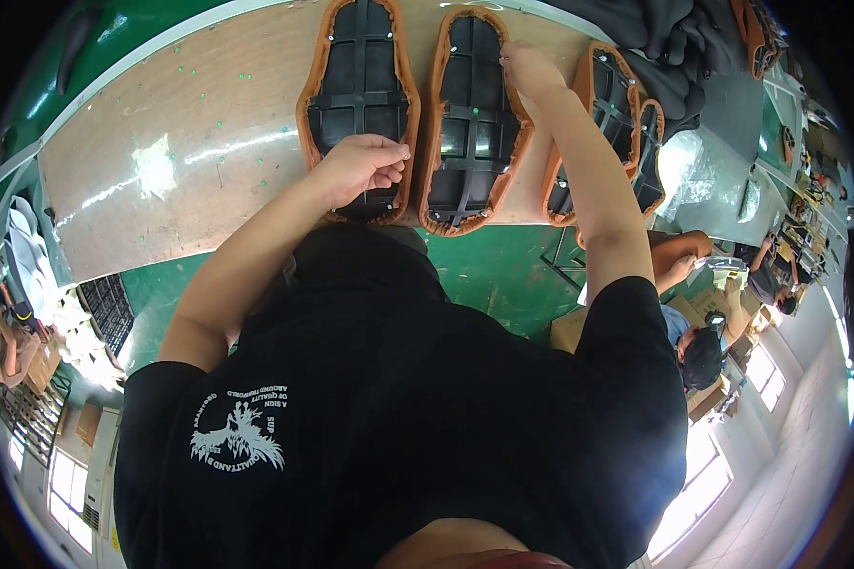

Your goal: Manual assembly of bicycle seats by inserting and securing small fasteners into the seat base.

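Two long black plastic panels with brown covering folded round their rims lie ribbed side up on the table. My left hand (363, 169) is over the lower part of the left panel (356, 59), by its right rim. Its thumb and fingers are pinched together; anything between them is too small to make out. At the upper right rim of the middle panel (473, 81) is my right hand (529, 69), its fingertips closed against the brown edge. What they grip is hidden. Small whitish pieces dot the panels' inner edges.
More brown-rimmed panels (614, 95) overlap to the right. Beyond them black sheet material (674, 43) is heaped. Small green specks are scattered on the wooden tabletop (190, 104). Behind me to the right, a co-worker in a dark cap (702, 358) handles a brown piece (678, 250).
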`<state>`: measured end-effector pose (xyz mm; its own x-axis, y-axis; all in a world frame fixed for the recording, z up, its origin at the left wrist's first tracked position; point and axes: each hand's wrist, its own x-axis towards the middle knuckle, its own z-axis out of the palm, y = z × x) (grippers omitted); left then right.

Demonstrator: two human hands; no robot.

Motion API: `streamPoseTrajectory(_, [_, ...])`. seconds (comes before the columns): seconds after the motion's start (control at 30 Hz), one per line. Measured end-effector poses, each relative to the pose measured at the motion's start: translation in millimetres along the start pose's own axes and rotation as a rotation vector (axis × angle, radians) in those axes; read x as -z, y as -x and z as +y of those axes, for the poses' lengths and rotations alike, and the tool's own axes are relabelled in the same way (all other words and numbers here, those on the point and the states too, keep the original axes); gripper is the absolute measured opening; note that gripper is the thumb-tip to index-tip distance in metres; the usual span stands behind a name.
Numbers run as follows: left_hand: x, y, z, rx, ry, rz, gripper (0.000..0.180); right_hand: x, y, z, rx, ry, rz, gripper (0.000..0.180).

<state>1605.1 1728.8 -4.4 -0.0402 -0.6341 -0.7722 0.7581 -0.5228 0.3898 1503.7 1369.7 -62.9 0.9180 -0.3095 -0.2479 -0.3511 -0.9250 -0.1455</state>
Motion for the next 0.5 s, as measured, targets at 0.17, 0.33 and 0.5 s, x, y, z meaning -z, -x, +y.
streamPoseTrajectory(0.17, [0.0,0.3,-0.4,-0.001,-0.001,0.008,0.017,13.7,2.8,-2.7,0.187,-0.036,0.036,0.017])
streamPoseTrajectory(0.33, [0.0,0.2,-0.5,-0.001,-0.005,-0.009,0.018,9.3,0.0,4.1,0.093,-0.019,-0.005,0.016])
streamPoseTrajectory(0.5, [-1.1,1.0,0.1,0.003,-0.016,0.003,0.018,13.7,-3.9,-8.2,0.027,0.129,-0.103,0.011])
